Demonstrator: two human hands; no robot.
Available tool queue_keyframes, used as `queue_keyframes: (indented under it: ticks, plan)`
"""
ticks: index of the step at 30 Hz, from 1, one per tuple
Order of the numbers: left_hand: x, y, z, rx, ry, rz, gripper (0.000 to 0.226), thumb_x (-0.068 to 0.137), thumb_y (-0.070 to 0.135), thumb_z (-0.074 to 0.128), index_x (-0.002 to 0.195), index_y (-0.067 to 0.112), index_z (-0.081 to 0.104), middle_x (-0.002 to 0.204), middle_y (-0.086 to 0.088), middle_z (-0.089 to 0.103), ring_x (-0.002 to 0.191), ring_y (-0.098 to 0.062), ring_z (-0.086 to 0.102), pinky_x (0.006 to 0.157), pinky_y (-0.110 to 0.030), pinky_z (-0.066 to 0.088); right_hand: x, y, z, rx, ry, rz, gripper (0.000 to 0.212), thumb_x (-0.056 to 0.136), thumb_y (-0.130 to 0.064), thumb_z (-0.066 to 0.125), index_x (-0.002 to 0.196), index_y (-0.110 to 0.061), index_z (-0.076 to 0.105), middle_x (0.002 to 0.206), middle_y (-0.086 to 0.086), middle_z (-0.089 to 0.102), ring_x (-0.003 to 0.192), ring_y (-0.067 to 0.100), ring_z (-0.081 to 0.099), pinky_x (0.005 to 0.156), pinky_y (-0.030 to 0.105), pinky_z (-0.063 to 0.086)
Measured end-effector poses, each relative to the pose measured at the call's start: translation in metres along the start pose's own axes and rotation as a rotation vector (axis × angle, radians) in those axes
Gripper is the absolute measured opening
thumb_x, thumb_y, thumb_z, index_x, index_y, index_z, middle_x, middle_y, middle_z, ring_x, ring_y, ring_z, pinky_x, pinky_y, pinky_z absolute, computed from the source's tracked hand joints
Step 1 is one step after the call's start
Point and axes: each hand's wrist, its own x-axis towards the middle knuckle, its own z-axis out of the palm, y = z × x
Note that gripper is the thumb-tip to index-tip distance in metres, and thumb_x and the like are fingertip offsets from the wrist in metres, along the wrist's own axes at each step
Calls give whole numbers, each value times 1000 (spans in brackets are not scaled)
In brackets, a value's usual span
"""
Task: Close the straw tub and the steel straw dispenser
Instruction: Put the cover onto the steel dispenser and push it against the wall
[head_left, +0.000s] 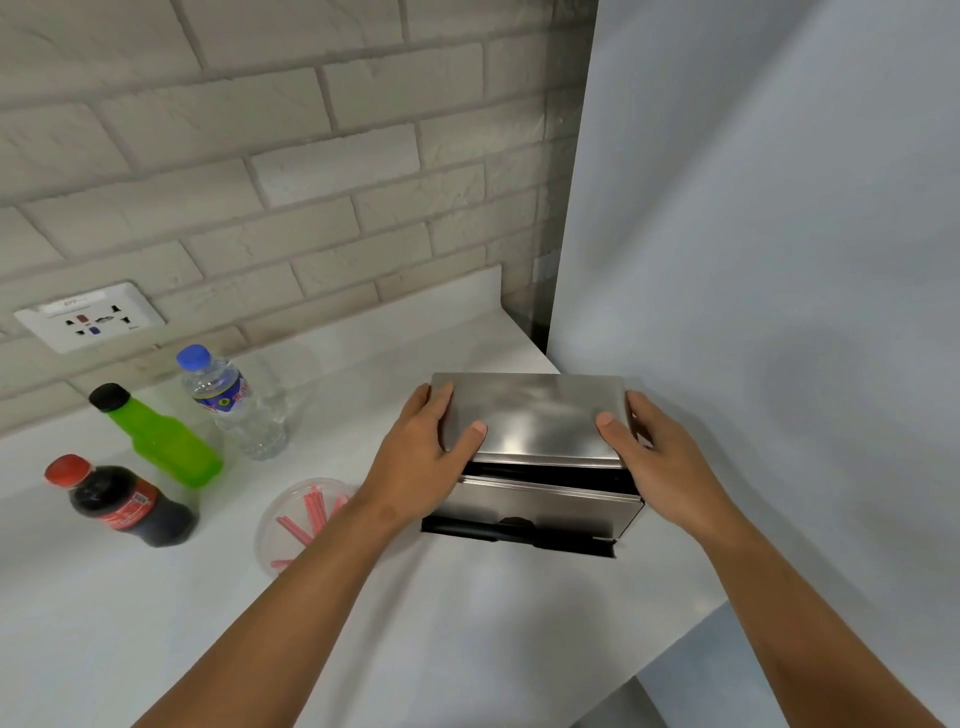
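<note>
A white worktop (467, 649) runs into a corner where a pale brick wall (291, 156), fitted with a white socket plate (91, 317), meets a plain grey panel (779, 234). On the worktop near that corner stands the steel straw dispenser (535, 457), its brushed lid (535, 415) held between both hands: the left hand (426, 457) clasps the lid's left edge, the right hand (660, 457) its right edge, thumbs on top and fingers (439, 397) wrapped over the sides. A dark gap shows between lid and body, with a black tray along the base. Just left, partly behind the left forearm, lies the clear straw tub (298, 519) holding red straws (311, 514). Farther left stand a water bottle (234, 405), a green bottle (161, 436) and a cola bottle (124, 501).
</note>
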Motion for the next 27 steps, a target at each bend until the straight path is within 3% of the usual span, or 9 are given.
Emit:
queue_keyframes:
  ticks: [3, 5, 7, 11, 13, 18, 22, 27]
  plan:
    - [-10, -1, 0, 22, -8, -4, 71, 100, 57, 53, 160, 22, 37, 157, 1, 42, 138, -14, 44, 104, -15, 30, -12, 6, 1, 23, -44, 3, 47, 98, -52, 59, 143, -41, 50, 139, -18, 61, 123, 2, 61, 100, 29, 52]
    - [-16, -2, -1, 26, -20, -16, 73, 101, 57, 53, 163, 25, 31, 167, 0, 33, 149, -16, 35, 110, -15, 23, -19, 11, 1, 26, -65, 12, 64, 93, -58, 63, 151, -43, 40, 147, -20, 54, 130, 6, 57, 106, 32, 50]
    - [-18, -3, -2, 41, -29, -23, 75, 101, 58, 53, 164, 27, 27, 171, 1, 25, 154, -15, 26, 111, -15, 18, -24, 15, 0, 11, -94, 10, 80, 85, -65, 66, 155, -47, 31, 151, -23, 49, 134, 5, 52, 104, 24, 47]
    - [-23, -4, 0, 31, -77, -22, 80, 101, 59, 51, 166, 26, 20, 175, -1, 12, 159, -17, 16, 120, -23, 21, -30, 23, -1, -15, -128, 14, 99, 75, -73, 71, 158, -49, 22, 156, -23, 44, 141, 12, 47, 115, 40, 43]
    - [-23, -4, 1, 31, -87, -29, 81, 101, 61, 49, 167, 27, 17, 176, -1, 8, 161, -18, 13, 123, -27, 21, -32, 27, -2, -31, -139, 7, 102, 73, -73, 74, 157, -52, 20, 155, -25, 45, 141, 10, 47, 115, 39, 42]
    - [-26, -1, 3, 84, -66, -7, 77, 103, 59, 47, 166, 25, 19, 176, -4, 8, 161, -21, 11, 120, -24, 15, -38, 39, -6, -77, -145, -17, 103, 79, -54, 81, 160, -47, 16, 158, -27, 38, 145, -2, 37, 121, 39, 37]
    - [-30, 8, 5, 282, 15, 123, 66, 104, 53, 49, 159, 16, 40, 171, -15, 24, 157, -41, 17, 127, -51, 21, -47, 47, -6, -177, -68, -79, 95, 88, -42, 78, 161, -40, 17, 168, -18, 25, 152, 6, 30, 123, 37, 32]
    - [-35, 33, 21, 422, -23, 435, 66, 96, 52, 62, 149, 14, 55, 161, -19, 43, 152, -48, 28, 121, -62, 21, -55, 48, -6, -404, 22, -301, 70, 94, -54, 53, 158, -35, 33, 164, -23, 24, 145, -18, 15, 112, 10, 22]
